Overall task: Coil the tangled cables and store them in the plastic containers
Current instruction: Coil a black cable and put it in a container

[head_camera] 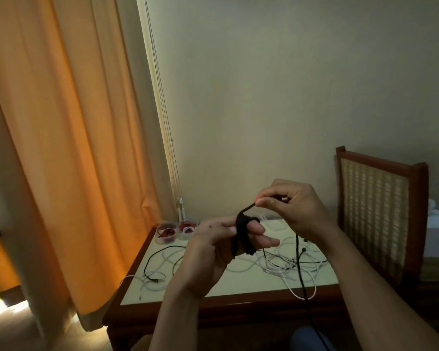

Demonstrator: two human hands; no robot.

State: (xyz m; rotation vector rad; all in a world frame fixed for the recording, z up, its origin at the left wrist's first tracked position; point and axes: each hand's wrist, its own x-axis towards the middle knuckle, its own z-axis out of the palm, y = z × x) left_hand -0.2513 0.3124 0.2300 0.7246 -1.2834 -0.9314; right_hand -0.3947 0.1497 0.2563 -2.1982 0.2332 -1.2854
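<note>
The whole move turns on the short taut run of the thin black cable point(243, 235) between the two hands. The left hand point(211, 252) is held low and centre over the pale-topped wooden desk point(213, 283), with its fingers pointing right. A tight bundle of turns is wound round them, with what looks like the thumb pinning it from above. From that bundle the cable climbs up and to the right to the right hand point(298, 210), which pinches it between thumb and fingertips, just above and beside the left. So the working axis is a short diagonal, lower left to upper right, and the right hand is the one placed to lead the next wrap. From the right hand the unwound length drops nearly straight down, across the loose tangle of white cables point(284, 266) on the desk and over the near edge toward the lap, where I lose sight of its end. By my reckoning a good deal is left to wind. The slack must feed upward past that white tangle, which may snag it. The two small clear plastic containers with red contents point(166, 234) sit at the far left corner of the desk, well apart from both hands and nearer the left one.
</note>
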